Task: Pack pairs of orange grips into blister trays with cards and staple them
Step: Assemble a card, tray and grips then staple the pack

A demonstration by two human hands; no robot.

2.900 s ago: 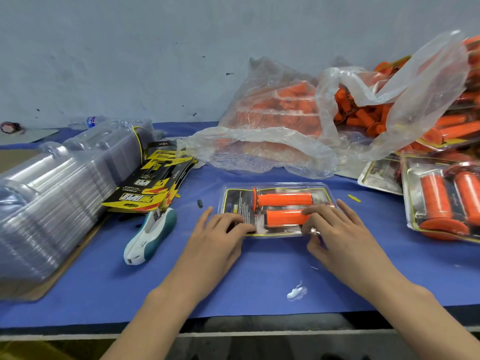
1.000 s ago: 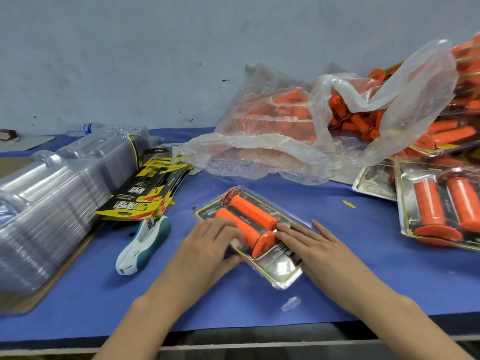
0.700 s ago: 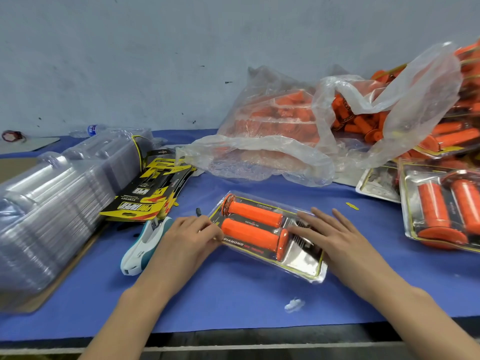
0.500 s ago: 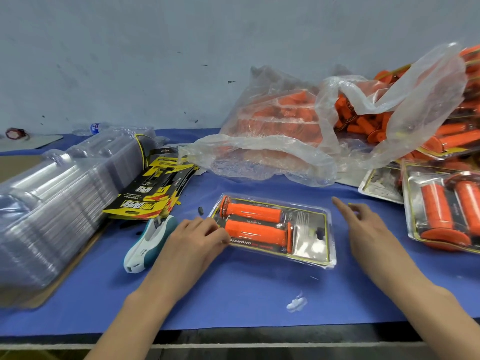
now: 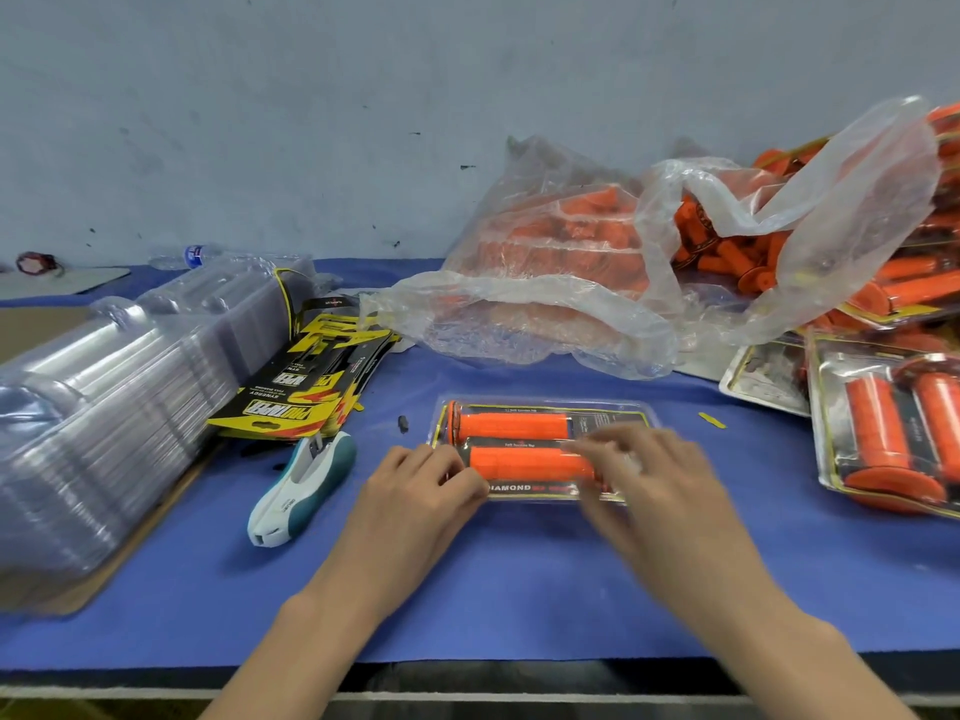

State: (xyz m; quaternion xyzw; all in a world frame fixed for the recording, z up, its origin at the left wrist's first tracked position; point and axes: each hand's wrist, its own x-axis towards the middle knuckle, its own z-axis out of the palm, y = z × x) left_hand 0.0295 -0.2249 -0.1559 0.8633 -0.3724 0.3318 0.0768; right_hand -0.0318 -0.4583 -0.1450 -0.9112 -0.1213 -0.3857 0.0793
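Head view, packing station: a clear blister tray holding two orange grips side by side over a printed card lies flat on the blue surface, between the two hands. Left hand sits at the tray's left end with fingers bent against its edge, though whether they pinch it cannot be told; right hand, blurred, lies with fingers extended over the tray's right end. A stapler lies left of the tray, near loose cards and stacked empty trays; a bag of grips and finished packs sit behind and right.
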